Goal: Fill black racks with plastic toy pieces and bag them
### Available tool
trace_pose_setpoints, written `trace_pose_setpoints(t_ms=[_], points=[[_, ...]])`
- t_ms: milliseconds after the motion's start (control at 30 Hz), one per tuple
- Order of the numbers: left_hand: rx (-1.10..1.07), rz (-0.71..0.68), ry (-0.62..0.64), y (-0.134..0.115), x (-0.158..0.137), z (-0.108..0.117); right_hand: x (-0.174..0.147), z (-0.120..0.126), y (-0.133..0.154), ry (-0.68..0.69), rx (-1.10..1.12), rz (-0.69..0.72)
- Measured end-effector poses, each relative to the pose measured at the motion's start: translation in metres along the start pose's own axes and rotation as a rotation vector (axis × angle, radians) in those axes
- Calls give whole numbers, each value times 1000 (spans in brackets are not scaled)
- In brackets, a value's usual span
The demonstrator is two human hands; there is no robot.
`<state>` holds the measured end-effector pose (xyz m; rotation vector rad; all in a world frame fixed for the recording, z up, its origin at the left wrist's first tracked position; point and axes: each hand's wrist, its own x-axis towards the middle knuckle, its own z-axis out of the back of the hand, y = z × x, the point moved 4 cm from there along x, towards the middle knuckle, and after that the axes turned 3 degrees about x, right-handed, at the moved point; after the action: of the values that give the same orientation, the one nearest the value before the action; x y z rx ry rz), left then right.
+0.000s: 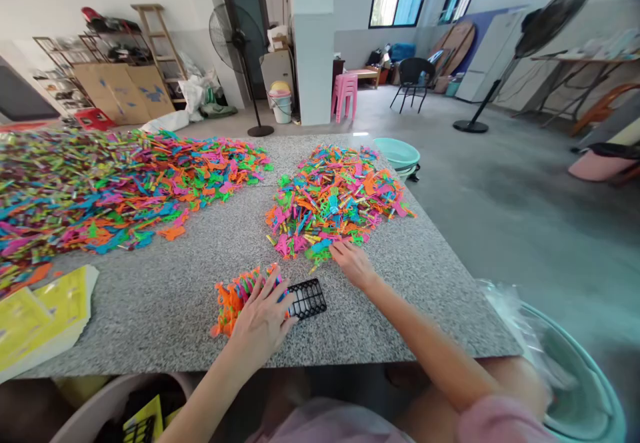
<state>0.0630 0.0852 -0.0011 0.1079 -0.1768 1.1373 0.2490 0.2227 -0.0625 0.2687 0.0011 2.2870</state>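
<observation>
My left hand [264, 313] lies spread over a black grid tray [309, 298], its fingers resting on small bright plastic pieces [231, 303] in orange, pink and green. These pieces crowd the tray's left part, while bare cells show at its right end. At the near edge of a heap of mixed plastic pieces [335, 196], my right hand [353, 263] has its fingers drawn together beside blue and green pieces. What sits between those fingertips is hidden.
A larger heap of similar pieces [125, 190] covers the table's left. Yellow printed sheets [45, 316] lie at the near left. Below the speckled tabletop [165, 303] stand a pale tub [120, 403] and a teal basin [585, 376]. Another teal basin [397, 153] is beyond the right edge.
</observation>
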Motion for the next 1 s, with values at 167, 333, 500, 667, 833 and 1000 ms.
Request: trace_pose_setpoints(t_ms=[167, 333, 500, 667, 833, 1000], points=[[12, -12, -9, 3, 0, -6, -79, 4, -63, -66, 80, -74], [29, -56, -73, 6, -1, -6, -116, 14, -111, 52, 106, -226], [21, -74, -68, 8, -1, -5, -94, 18, -76, -40, 125, -659], [34, -77, -69, 11, -3, -3, -64, 8, -51, -38, 343, -903], [50, -116, -37, 14, -9, -1, -98, -5, -63, -181, 997, -1038], [-4, -72, 6, 13, -11, 3, -102, -20, -20, -115, 1207, -776]])
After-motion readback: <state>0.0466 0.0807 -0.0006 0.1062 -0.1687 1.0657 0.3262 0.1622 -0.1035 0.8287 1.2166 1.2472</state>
